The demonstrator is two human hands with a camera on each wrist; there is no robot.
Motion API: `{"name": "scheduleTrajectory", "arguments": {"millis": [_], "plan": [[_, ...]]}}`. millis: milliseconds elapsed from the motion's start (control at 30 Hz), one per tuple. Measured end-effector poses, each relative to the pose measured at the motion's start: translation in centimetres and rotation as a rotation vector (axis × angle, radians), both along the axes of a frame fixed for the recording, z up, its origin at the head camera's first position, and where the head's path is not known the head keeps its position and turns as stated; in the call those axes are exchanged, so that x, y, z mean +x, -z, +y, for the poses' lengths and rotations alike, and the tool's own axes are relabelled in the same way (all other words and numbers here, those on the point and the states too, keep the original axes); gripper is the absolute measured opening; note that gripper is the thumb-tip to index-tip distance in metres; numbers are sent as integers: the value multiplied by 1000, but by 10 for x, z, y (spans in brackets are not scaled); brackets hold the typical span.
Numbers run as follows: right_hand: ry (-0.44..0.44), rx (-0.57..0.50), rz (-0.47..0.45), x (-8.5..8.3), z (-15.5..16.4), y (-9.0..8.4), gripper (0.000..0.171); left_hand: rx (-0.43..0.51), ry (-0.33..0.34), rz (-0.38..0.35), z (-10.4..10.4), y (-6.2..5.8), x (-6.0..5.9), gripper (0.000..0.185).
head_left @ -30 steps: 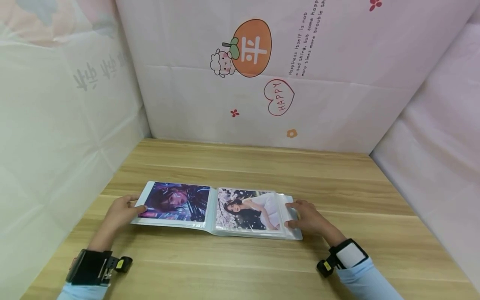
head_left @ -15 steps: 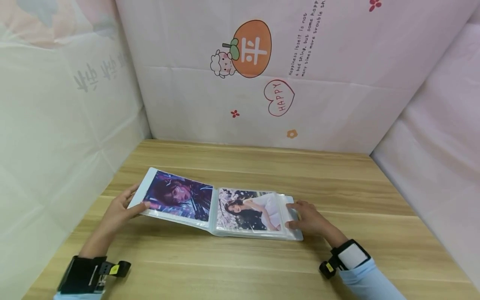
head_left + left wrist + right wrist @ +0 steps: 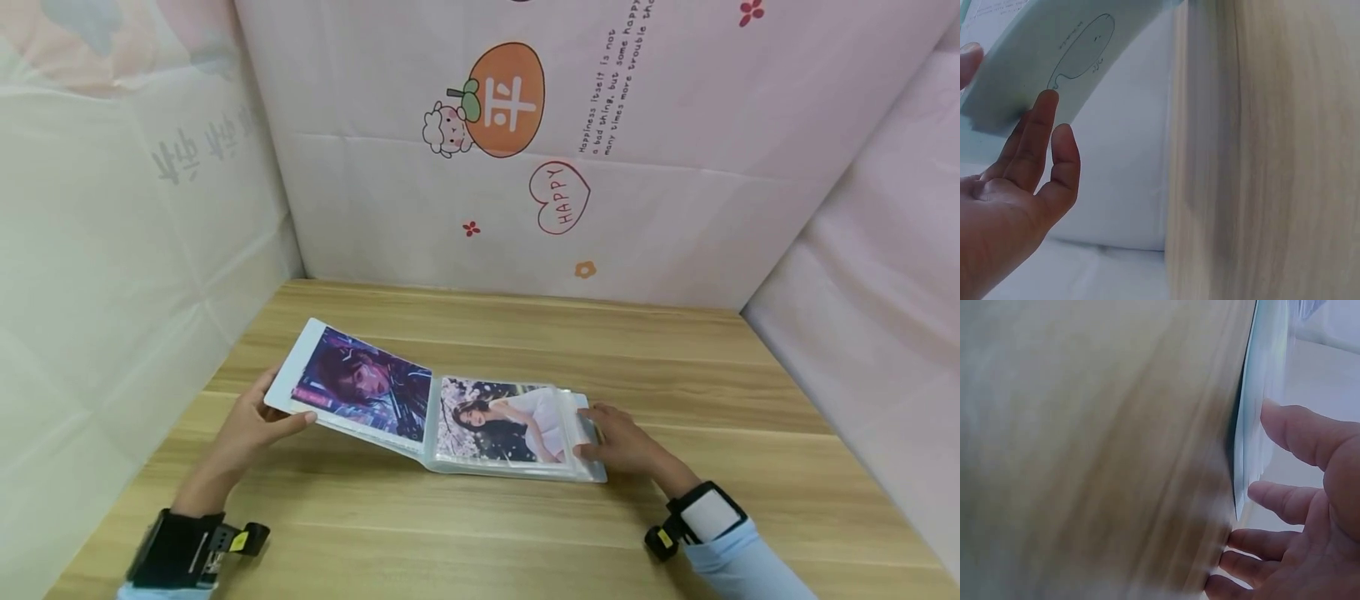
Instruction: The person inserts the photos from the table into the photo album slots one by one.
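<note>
Closing step in hand: left hand (image 3: 251, 425) grips raised cover of photo album (image 3: 435, 412) at 9 o'clock. Right hand (image 3: 618, 442), fingers relaxed, presses page stack at 3 o'clock onto bench (image 3: 525, 533). Next move likely calls for swinging cover toward 3 o'clock and clearing right hand.

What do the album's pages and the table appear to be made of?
Album: its pages look like clear glossy plastic sleeves, since they glint over the pictures; the left hand lifts a pale, matte cover. Table: light wood grain, probably laminate.
</note>
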State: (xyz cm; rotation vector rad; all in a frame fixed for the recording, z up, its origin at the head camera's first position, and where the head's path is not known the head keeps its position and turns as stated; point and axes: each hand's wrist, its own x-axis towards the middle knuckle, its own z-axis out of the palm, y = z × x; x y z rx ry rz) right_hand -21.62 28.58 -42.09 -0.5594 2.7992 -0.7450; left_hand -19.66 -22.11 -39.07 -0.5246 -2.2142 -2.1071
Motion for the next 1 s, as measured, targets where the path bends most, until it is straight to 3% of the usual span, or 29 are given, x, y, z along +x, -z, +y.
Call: {"name": "scheduleTrajectory", "arguments": {"millis": [200, 400, 667, 933, 1000], "plan": [[-49, 20, 18, 2, 6, 0, 54, -103, -42, 72, 22, 0, -2, 66], [-31, 33, -14, 9, 9, -2, 56, -141, -65, 108, 46, -3, -6, 65], [-1, 79, -37, 16, 4, -3, 58, -197, -8, 194, 71, -5, -12, 77], [26, 82, -50, 21, 1, -4, 62, -306, 44, 358, 99, -26, -4, 81], [26, 84, -44, 22, 1, -3, 62, -309, 55, 379, 103, -22, -8, 82]]}}
